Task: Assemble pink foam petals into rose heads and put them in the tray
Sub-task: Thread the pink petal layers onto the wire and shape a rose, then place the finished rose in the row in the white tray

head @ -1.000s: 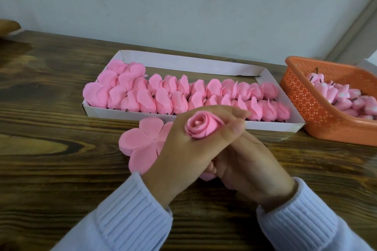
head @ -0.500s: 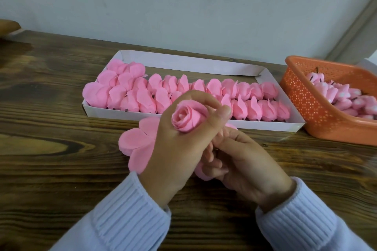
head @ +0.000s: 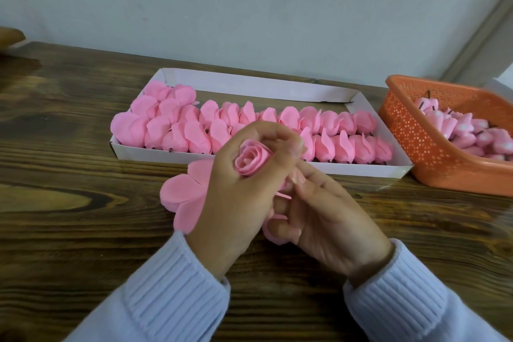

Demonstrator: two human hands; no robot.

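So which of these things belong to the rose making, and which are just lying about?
Part of the job: rose bud gripped by left hand; right hand holding lower petals; flat petal sheet; white tray of rose heads; orange basket of pink pieces.
Lying about: brown object at far left, unidentifiable.

Table: was dark-stained wood, bold grain and knots, smooth with a faint sheen.
Tray: was white card, matt.
Rose heads in tray: were pink foam, matt, thin-edged.
Rolled rose head: showed the same matt pink foam in smooth curled layers.
Flat petal sheet: was pink foam, matt, even.
Basket: was orange plastic pierced with small holes, slightly glossy.
Sleeves: were pale knitted cloth, ribbed.
Wall: looked pale, matt.
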